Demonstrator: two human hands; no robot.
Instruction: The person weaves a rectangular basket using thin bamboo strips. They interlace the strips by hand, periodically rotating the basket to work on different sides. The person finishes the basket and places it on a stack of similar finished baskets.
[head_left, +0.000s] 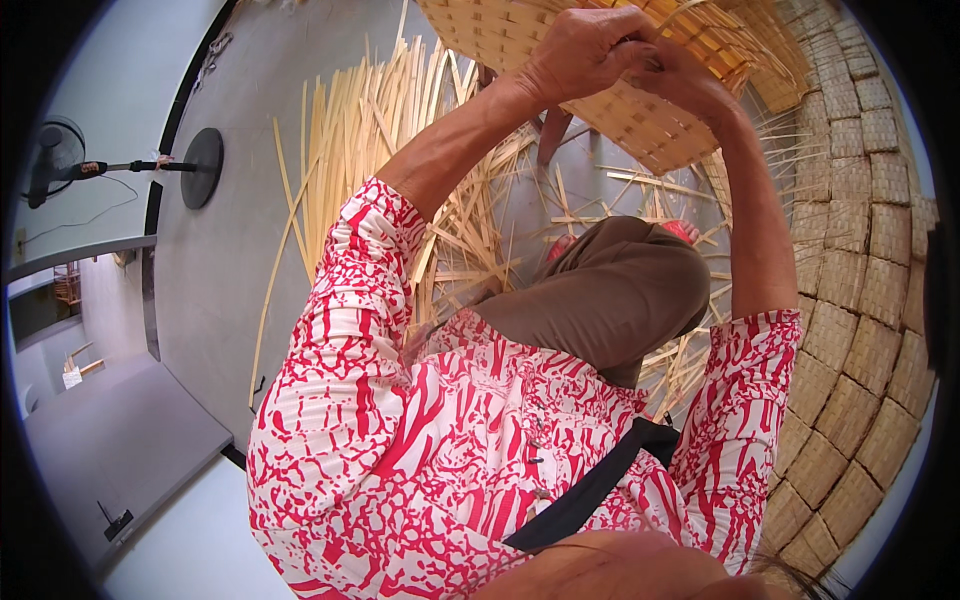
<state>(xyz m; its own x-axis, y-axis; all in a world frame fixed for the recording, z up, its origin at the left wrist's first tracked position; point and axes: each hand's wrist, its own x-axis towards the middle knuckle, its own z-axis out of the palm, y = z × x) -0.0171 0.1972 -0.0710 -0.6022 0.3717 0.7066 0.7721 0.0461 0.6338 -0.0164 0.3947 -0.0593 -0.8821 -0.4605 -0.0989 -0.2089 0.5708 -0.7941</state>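
A woven basket (637, 124) of flat bamboo-like strips is tilted at the top of the head view, cut off by the frame's upper edge. My left hand (589, 52) reaches over it from the left with bent fingers. From the other side, my right hand (684, 79) meets it at the basket's edge. Both hands are closed there, fingertips nearly touching, and hide what lies between them. A thin curved strip (679, 13) rises just beyond the fingers. Loose ends of strips stick out on the right.
Long pale strips (367, 120) lie heaped on the grey floor (225, 300) at left, with scattered ones around my feet. Stacked woven pieces (847, 300) line the right side. A dark wooden leg (553, 135) stands below the basket. A pedestal fan (56, 161) is at far left.
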